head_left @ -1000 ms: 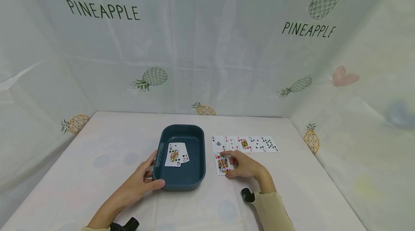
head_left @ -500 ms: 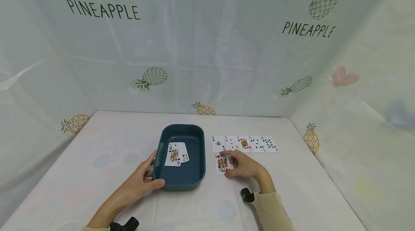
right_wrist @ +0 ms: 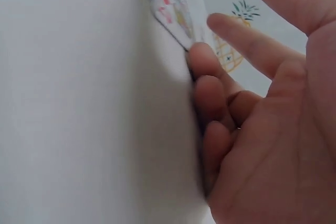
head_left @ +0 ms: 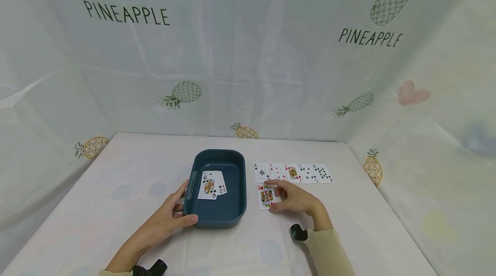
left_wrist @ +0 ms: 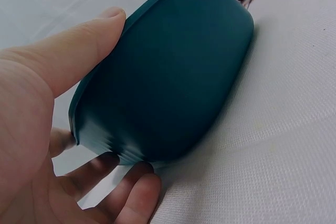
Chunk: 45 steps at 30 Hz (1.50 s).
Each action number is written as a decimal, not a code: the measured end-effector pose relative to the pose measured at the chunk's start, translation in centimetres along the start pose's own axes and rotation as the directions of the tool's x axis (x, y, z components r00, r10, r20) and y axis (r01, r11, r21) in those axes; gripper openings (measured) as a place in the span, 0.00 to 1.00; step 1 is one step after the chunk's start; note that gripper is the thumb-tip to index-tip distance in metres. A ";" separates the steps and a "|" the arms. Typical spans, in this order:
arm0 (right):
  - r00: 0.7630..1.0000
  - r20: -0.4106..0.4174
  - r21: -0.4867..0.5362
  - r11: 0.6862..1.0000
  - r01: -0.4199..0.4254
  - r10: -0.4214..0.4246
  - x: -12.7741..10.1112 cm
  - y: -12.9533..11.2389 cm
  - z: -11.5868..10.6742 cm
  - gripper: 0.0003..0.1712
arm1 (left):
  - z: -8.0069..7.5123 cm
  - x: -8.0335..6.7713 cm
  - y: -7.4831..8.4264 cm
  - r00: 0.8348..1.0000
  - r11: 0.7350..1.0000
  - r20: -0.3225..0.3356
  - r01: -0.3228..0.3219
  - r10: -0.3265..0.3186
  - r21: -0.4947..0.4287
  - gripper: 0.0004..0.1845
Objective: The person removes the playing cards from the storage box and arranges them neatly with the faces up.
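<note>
My left hand point(head_left: 168, 213) grips a dark teal plastic tray point(head_left: 221, 220), thumb at the near-left corner of its rim and fingers along the left wall. The left wrist view shows the thumb point(left_wrist: 94, 38) on the rim and fingertips against the ribbed side of the tray point(left_wrist: 168, 66). Inside the tray lie a queen card point(head_left: 208, 185) and a two point(head_left: 222, 187) partly under it. My right hand point(head_left: 296, 198) holds a king of hearts card point(head_left: 266, 197) by its far and near edges, between index finger and thumb, close over the table. Its other fingers are curled in.
Above the king runs a row of several face-up cards: an ace of spades point(head_left: 261, 173), a three of diamonds point(head_left: 276, 172), a jack point(head_left: 292, 173), a five point(head_left: 307, 173) and a ten point(head_left: 322, 173). A pineapple-print cloth point(head_left: 248, 52) hangs behind the white table point(head_left: 228, 254).
</note>
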State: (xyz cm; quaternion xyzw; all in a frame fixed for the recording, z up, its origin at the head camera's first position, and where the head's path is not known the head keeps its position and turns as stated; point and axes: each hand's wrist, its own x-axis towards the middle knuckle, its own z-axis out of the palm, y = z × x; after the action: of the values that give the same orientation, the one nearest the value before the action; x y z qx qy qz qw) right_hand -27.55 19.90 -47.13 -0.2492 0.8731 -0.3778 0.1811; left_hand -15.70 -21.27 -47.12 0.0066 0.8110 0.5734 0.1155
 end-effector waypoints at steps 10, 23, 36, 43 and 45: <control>0.984 -0.110 -0.032 0.990 0.139 -0.142 0.6 -4.0 -0.3 0.36 | 0.1 0.0 0.0 1.000 1.000 -0.008 -0.001 0.001 0.002 0.58; 0.936 -0.183 -0.162 0.948 0.273 -0.301 6.0 -11.2 3.4 0.35 | 0.0 0.2 -0.2 1.000 1.000 -0.015 0.001 -0.001 -0.006 0.57; 0.934 -0.104 -0.559 0.796 0.230 -0.343 10.2 -12.0 7.3 0.40 | 0.0 0.1 -0.4 1.000 0.999 0.010 -0.029 0.030 -0.041 0.56; 0.942 -0.099 -0.704 0.691 0.162 -0.321 11.3 -11.8 8.6 0.43 | 0.0 0.0 -0.3 0.998 0.997 0.041 -0.044 0.047 -0.070 0.56; 0.947 -0.089 -0.733 0.664 0.148 -0.309 11.4 -11.9 8.7 0.44 | -0.1 0.1 -0.3 0.998 0.996 0.046 -0.048 0.051 -0.072 0.56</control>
State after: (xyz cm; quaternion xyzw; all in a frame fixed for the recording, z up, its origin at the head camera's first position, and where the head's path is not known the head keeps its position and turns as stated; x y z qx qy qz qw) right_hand -28.85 1.45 -45.31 -0.3676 0.9259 -0.0503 -0.0708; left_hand -15.74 -21.45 -47.38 0.0363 0.7866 0.6044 0.1208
